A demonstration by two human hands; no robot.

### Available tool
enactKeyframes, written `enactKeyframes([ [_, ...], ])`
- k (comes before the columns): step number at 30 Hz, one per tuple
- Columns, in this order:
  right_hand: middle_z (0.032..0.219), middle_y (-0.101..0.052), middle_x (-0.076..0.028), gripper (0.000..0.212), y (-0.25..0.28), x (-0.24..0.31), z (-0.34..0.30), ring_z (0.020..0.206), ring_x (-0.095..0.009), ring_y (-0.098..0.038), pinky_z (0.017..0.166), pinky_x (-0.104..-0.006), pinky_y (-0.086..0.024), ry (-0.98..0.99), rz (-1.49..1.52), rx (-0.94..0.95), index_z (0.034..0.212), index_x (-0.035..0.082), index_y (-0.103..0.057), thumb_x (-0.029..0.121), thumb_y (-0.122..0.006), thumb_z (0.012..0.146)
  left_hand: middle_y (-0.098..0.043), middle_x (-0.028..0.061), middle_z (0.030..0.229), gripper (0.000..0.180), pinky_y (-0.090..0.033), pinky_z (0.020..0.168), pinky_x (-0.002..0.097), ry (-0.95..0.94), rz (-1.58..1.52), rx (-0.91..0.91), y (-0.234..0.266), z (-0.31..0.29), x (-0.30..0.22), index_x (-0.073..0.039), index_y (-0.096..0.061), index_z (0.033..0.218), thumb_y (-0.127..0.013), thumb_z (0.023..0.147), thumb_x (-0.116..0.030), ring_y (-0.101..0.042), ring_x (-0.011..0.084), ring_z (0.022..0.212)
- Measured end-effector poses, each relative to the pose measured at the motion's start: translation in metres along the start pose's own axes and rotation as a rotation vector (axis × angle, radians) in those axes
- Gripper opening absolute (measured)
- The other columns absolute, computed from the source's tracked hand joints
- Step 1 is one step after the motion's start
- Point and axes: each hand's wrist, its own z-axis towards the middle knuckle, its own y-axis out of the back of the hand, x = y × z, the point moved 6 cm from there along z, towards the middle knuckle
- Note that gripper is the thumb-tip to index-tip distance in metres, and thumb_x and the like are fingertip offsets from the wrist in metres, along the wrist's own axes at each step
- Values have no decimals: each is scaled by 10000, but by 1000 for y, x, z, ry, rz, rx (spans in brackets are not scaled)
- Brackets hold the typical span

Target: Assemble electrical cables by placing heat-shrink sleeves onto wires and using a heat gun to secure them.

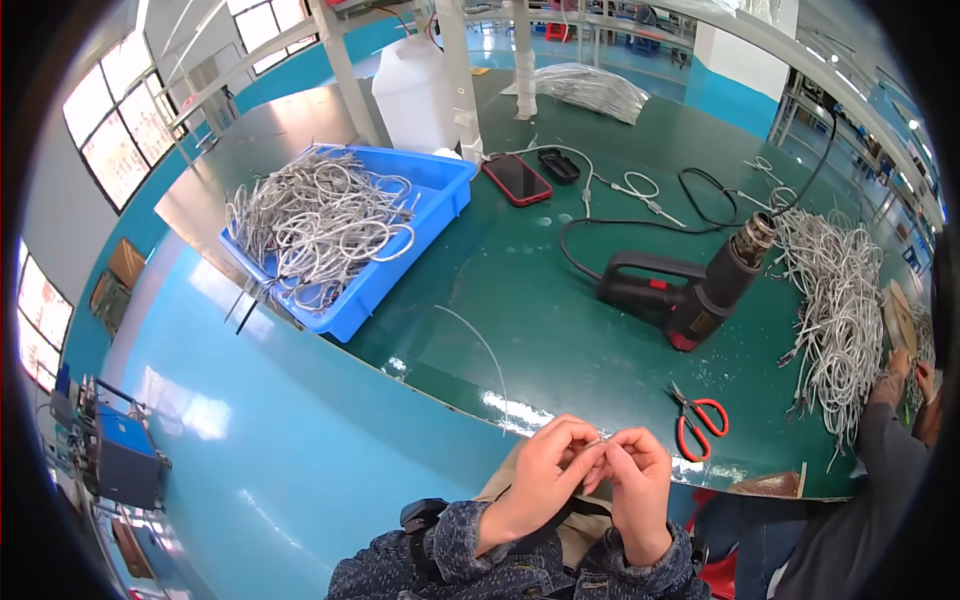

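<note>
**Head view: my two hands meet in a fingertip pinch at the near edge of the bench**

Head view. My left hand [545, 468] and right hand [638, 478] face each other, thumbs and forefingers drawn together with almost no gap. Between them I seem to grip a small grey piece [603, 441], mostly covered by my fingertips; its long axis and material I cannot tell. It lies midway between the two hands, neither nearer than the other, and I judge the next movement to depend on that alignment of tip to tip.

Beyond my left hand, a thin, translucent strand [488, 349] bows across the smooth green bench [570, 340], its near end running toward me. Just beyond my right hand lie the pliers [688, 404], of dark metal with looped red grips, jaws directed away from me. Farther off, the heat gun [655, 297] shows matte black plastic and a bare metal nozzle tilted upward. Left, a glossy blue tray [432, 185] carries tangled, looped grey cables [325, 225]; right, a pale heap of cables [838, 310] hangs together in ropy strands.
</note>
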Motion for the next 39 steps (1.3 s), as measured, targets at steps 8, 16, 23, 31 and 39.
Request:
enactKeyframes([
  [8,720,-609,-143,64,3,-2,2,588,-186,-610,501,-278,-519,-81,78,40,881,-51,-523,6,-494,883,-530,79,926,80,-501,645,218,5,12,22,-2,1,-4,45,-547,916,-577,843,31,-565,101,770],
  [16,765,-618,-143,58,7,6,9,636,-189,-617,534,-276,-530,-126,77,66,881,-55,-525,2,-513,874,-526,76,915,59,-465,628,204,-34,123,41,4,5,-2,48,-546,921,-533,869,22,-550,95,727],
  [23,808,-612,-142,77,25,21,11,644,-190,-615,527,-273,-527,-43,119,-38,910,-51,-554,-16,-508,860,-519,69,890,113,-419,581,201,28,47,96,-2,7,-1,54,-546,935,-482,916,-37,-515,94,662],
  [31,799,-608,-138,70,17,18,8,641,-188,-617,540,-266,-521,-142,187,-61,880,-45,-569,-2,-515,867,-543,77,880,85,-468,634,236,207,-314,47,-1,3,12,40,-531,948,-510,902,-27,-553,133,688],
  [39,811,-547,-83,95,2,5,8,659,-130,-526,567,-238,-428,-91,278,-41,831,-12,-557,68,-555,881,-554,95,891,96,-494,700,278,193,-525,9,-5,2,12,16,-516,917,-580,859,-27,-575,174,765],
])
